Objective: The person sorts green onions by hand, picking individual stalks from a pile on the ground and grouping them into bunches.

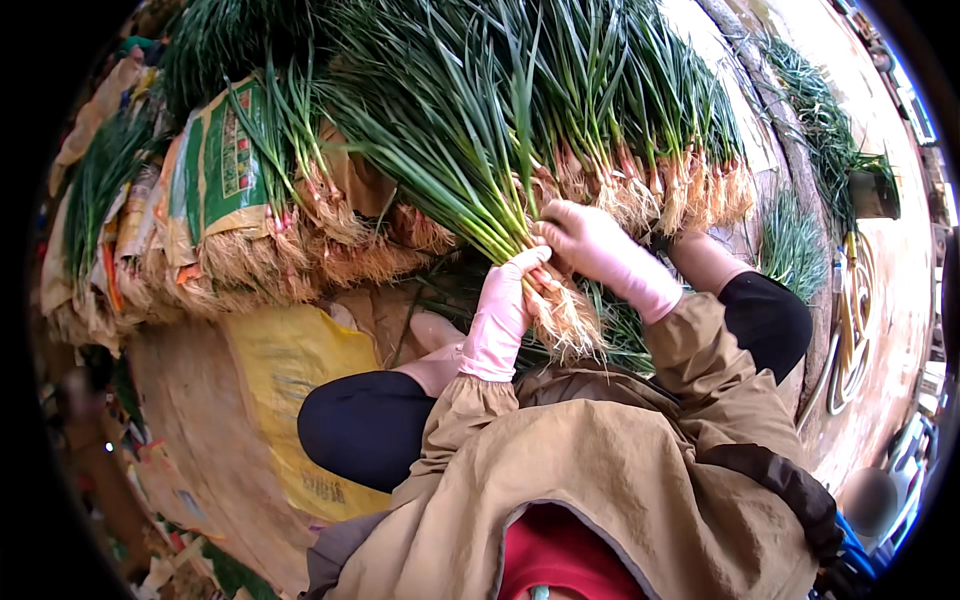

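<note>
A bunch of green garlic (pixel 500 222), long green leaves pointing up and left and pale roots hanging down, is held above my lap. My left hand (pixel 508 298), in a pink glove, is closed around its stems just above the roots. From the right, my right hand (pixel 590 243), also pink-gloved, closes on the same stems with its fingers bent at their upper side. Its fingertips are partly hidden. Right behind the hands lies a row of more green garlic (pixel 630 150), roots toward me.
To the left, more bunches lie over a green and white sack (pixel 228 160). A yellow sack (pixel 300 390) is spread beside my left knee. Loose green leaves (pixel 795 245) lie on the right, by a wooden pole (pixel 800 150) and a coiled hose (pixel 852 320).
</note>
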Available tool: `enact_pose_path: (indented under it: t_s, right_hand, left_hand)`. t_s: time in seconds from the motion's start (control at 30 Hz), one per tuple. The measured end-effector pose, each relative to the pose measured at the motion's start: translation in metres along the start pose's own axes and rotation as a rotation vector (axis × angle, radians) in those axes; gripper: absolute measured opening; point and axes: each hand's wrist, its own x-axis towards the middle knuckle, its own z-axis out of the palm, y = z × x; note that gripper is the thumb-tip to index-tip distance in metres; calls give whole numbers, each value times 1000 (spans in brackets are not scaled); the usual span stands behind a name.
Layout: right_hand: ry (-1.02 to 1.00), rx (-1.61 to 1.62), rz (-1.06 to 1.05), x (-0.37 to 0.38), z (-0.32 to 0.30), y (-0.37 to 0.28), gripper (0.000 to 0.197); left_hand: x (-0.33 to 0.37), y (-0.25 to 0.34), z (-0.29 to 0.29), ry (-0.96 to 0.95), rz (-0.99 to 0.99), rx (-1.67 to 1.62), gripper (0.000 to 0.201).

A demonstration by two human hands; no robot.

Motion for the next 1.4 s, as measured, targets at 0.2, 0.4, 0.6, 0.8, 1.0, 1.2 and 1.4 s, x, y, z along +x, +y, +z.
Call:
enact_pose_path:
  t_s: [0.2,0.4,0.6,0.8,1.0,1.2,1.4]
  right_hand:
    - [434,611,83,32,21,109,30]
    - [-89,1243,347,30,46,28,30]
    - [165,799,174,33,68,16,31]
    - [36,626,119,66,79,91,18]
    - [-157,-677,229,22,-6,4,27]
    - [231,-747,182,93,-49,76,26]
    - [347,-532,243,69,-24,46,23]
  left_hand:
    - [-12,-5,18,-289,25,-130,13]
    - [-15,1,-5,-212,-83,-142,26]
    - [-7,-10,-17,-262,-81,-85,16]
    - [-5,-23,1,-703,9,-311,12]
    - [-17,13,-13,-580,220,-307,26]
    - [3,-5,11,-297,106,-266,18]
    - [9,-10,-9,-287,135,-218,15]
